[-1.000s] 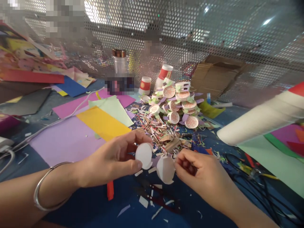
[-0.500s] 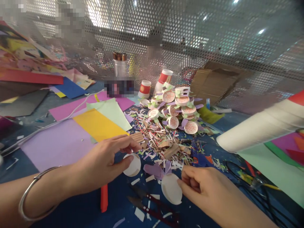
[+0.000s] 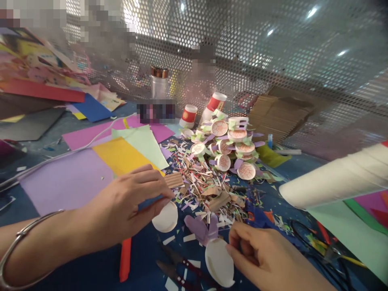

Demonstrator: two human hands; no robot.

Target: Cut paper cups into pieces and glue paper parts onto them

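Two shallow white paper discs, like cut cup bottoms, are in the lower middle. My right hand pinches the rim of the nearer paper disc between thumb and curled fingers; purple paper strips lie against its far side. Over the other paper disc, my left hand hovers with loosely bent fingers and the thumb just above its far edge. That disc appears to rest on the table. Black-bladed thread snips lie between and below the discs, partly cut off by the frame.
Paper scraps are heaped mid-table, before a pile of decorated cup-bottom pieces. Coloured sheets lie left. A long white roll slants in from the right, above black cables. Perforated metal stands behind.
The right hand has brought its disc nearer to me. My left thumb has lifted off the middle of the other disc and drawn closer to the fingertips. The view has shifted slightly.
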